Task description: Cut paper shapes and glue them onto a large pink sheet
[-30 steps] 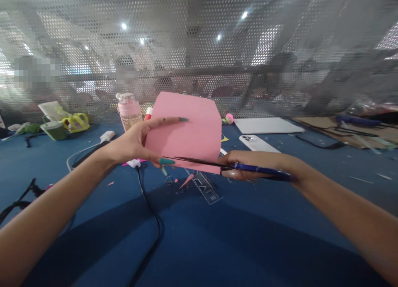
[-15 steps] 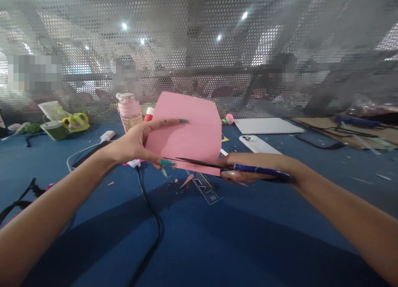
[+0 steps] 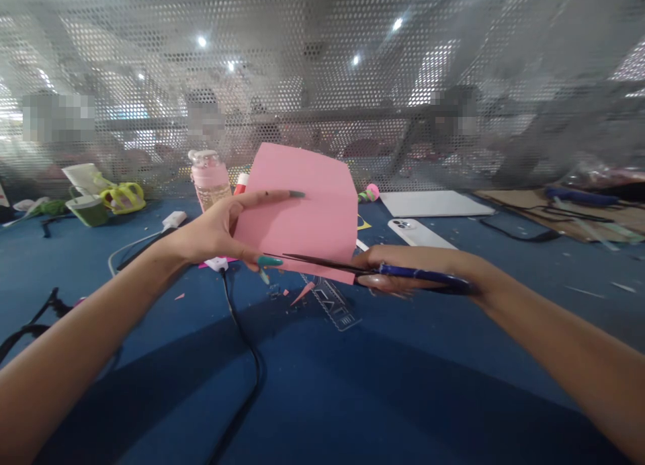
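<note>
Above the one blue table [image 3: 353, 384], my single pink sheet of paper [image 3: 307, 209] has risen a touch. My left hand [image 3: 216, 233] pinches its left edge in a thumb-and-finger grip. My right hand [image 3: 403, 270] grips one pair of scissors [image 3: 332, 264], blade along the sheet's bottom edge. One phone [image 3: 418, 233] lies behind.

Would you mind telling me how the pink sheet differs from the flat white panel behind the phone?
The pink sheet is held upright in the left hand; the white panel lies flat on the blue table. Scissors in the right hand meet the pink sheet's lower edge; nothing touches the white panel. Both are flat and roughly rectangular.
</note>
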A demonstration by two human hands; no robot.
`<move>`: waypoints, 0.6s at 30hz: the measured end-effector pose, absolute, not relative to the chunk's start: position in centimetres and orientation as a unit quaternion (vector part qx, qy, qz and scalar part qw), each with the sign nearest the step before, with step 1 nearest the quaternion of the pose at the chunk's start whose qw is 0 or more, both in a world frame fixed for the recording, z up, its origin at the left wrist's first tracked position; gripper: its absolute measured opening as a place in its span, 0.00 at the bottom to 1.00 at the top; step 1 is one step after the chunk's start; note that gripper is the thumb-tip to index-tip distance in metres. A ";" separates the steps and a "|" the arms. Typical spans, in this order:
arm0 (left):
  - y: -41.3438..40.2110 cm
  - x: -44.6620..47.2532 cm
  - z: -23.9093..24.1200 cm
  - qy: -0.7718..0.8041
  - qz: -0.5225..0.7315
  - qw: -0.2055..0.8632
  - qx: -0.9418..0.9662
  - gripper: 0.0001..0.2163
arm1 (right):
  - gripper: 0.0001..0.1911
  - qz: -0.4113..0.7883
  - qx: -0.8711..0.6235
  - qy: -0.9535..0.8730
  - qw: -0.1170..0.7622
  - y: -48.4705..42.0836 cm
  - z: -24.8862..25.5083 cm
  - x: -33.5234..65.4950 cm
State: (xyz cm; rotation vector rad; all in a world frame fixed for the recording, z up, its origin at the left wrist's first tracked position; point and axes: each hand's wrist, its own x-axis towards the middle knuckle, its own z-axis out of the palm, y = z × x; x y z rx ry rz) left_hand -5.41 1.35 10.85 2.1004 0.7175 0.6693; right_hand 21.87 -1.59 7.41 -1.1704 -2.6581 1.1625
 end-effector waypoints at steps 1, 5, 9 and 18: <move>1.3 -5.4 10.9 0.286 0.263 0.403 0.829 0.36 | 0.22 0.374 -0.373 -0.849 0.007 -1.6 7.5 21.8; 1.3 -5.4 10.9 0.284 0.256 0.410 0.828 0.35 | 0.25 0.373 -0.380 -0.846 0.005 -1.7 7.6 21.6; 1.2 -5.3 10.9 0.282 0.256 0.411 0.828 0.36 | 0.26 0.364 -0.395 -0.843 -0.005 -1.7 7.6 21.5; 1.5 -5.5 10.7 0.273 0.255 0.397 0.838 0.36 | 0.20 0.363 -0.349 -0.864 0.010 -1.7 7.5 21.7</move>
